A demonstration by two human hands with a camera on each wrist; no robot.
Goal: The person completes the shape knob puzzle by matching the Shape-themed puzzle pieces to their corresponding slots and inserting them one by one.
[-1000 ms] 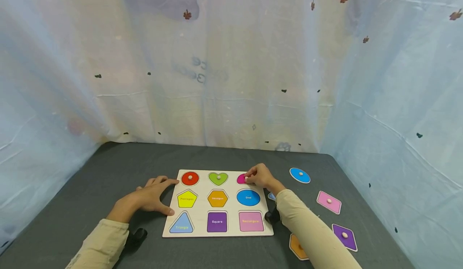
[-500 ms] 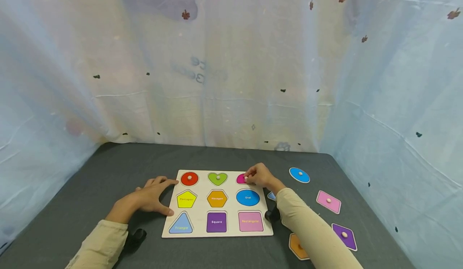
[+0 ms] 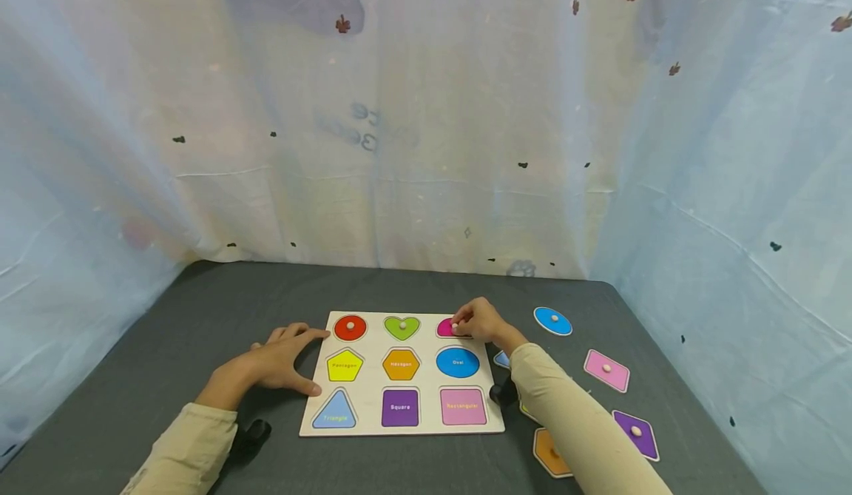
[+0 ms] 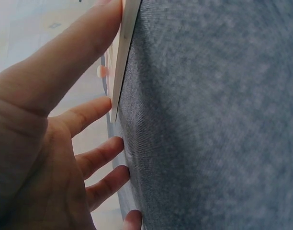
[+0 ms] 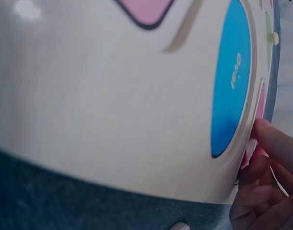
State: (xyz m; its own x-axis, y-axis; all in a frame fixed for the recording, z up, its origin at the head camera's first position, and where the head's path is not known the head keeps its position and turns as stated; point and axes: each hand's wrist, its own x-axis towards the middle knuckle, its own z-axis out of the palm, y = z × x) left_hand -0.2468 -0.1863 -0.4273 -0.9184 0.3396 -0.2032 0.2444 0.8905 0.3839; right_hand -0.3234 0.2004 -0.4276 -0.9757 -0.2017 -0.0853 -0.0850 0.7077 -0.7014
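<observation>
A cream shape-puzzle board (image 3: 373,382) lies on the grey table. My left hand (image 3: 282,359) rests at its left side, thumb and forefinger touching the edge, the other fingers spread loosely. At the top right slot, my right hand (image 3: 481,320) pinches a magenta knobbed puzzle piece (image 3: 444,327), partly hidden by the fingers. In the right wrist view, that pink piece (image 5: 250,152) shows between thumb and fingers. A red circle piece (image 3: 350,328) and a green heart piece (image 3: 401,328) sit in the top row. Printed slots, such as the blue oval (image 3: 457,362), fill the lower rows.
Right of the board lie loose knobbed pieces: a blue oval (image 3: 552,321), a pink rectangle (image 3: 606,371), a purple square (image 3: 636,435) and an orange hexagon (image 3: 549,453). A blue piece (image 3: 502,359) and a yellow one (image 3: 527,411) are partly under the right sleeve.
Hands, board and pieces keep nearly the same places. The head view shifts very slightly, and a bit of the yellow piece beside the right sleeve shows more now.
</observation>
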